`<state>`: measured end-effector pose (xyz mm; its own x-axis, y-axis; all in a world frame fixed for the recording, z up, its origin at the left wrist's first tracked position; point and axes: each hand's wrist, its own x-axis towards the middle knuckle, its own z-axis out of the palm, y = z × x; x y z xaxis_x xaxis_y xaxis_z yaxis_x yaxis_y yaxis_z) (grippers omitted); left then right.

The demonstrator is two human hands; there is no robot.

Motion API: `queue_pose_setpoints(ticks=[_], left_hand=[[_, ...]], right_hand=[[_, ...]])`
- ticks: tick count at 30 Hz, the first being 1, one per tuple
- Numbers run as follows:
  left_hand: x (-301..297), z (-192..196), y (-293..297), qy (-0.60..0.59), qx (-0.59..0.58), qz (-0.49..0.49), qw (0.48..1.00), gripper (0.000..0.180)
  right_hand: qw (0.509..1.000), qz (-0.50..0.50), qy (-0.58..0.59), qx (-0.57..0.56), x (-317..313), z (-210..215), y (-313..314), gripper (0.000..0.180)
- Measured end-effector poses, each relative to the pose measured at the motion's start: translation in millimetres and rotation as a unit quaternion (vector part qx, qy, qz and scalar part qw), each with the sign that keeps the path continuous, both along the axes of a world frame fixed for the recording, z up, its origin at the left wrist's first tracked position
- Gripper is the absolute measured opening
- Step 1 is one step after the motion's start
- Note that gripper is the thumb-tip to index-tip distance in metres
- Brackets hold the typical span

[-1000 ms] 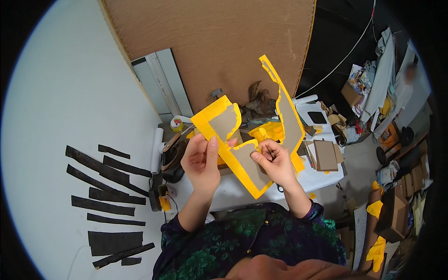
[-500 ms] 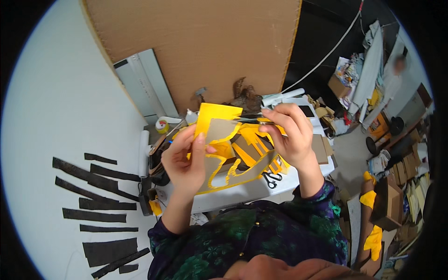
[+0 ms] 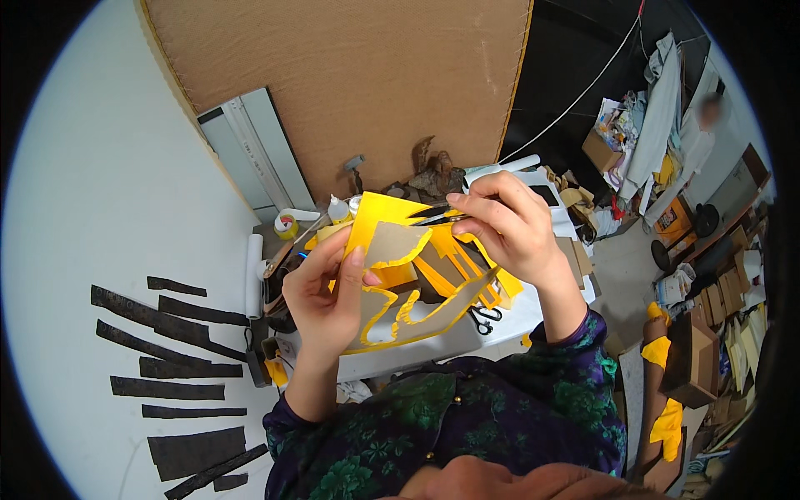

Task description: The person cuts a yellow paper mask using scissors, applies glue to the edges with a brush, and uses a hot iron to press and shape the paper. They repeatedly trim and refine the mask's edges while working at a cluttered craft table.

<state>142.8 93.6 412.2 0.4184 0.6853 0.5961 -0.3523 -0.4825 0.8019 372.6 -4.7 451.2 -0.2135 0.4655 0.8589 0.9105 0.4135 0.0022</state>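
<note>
My left hand (image 3: 323,287) pinches a grey panel (image 3: 393,243) with folded yellow edges, holding it up above the table. A flap of yellow sheet material (image 3: 377,210) sticks out past the panel's upper edge. Small dark scissors (image 3: 433,217) are in my right hand (image 3: 515,227), with thumb and fingers closed around the handles. Their blades are spread at the right side of the yellow flap. The panel's lower part, with curved cut-outs and ragged yellow borders, hangs between my hands. Yellow strips (image 3: 454,271) show behind it.
On the white table (image 3: 400,354), black-handled scissors (image 3: 483,321) lie near the front edge. A glue bottle (image 3: 338,208), a tape roll (image 3: 286,227) and a hammer (image 3: 356,171) stand toward the back. Dark strips (image 3: 167,387) hang on the left wall. A person (image 3: 704,133) is far right.
The scissors have moved slightly left, and their blades are now spread over the yellow flap's edge. My left hand keeps its pinch on the panel.
</note>
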Motion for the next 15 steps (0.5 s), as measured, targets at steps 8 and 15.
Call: queue_pose_setpoints(ticks=[8, 15], left_hand=[[-0.6, 0.1, -3.3, 0.006, -0.005, -0.011, 1.000, 0.028], [-1.6, 0.4, -5.7, -0.001, -0.031, -0.046, 0.998, 0.029]], right_hand=[[1.000, 0.007, -0.004, 0.013, -4.2, 2.7, -2.9, 0.033], [0.999, 0.029, 0.002, 0.018, -7.3, -0.1, -5.2, 0.035]])
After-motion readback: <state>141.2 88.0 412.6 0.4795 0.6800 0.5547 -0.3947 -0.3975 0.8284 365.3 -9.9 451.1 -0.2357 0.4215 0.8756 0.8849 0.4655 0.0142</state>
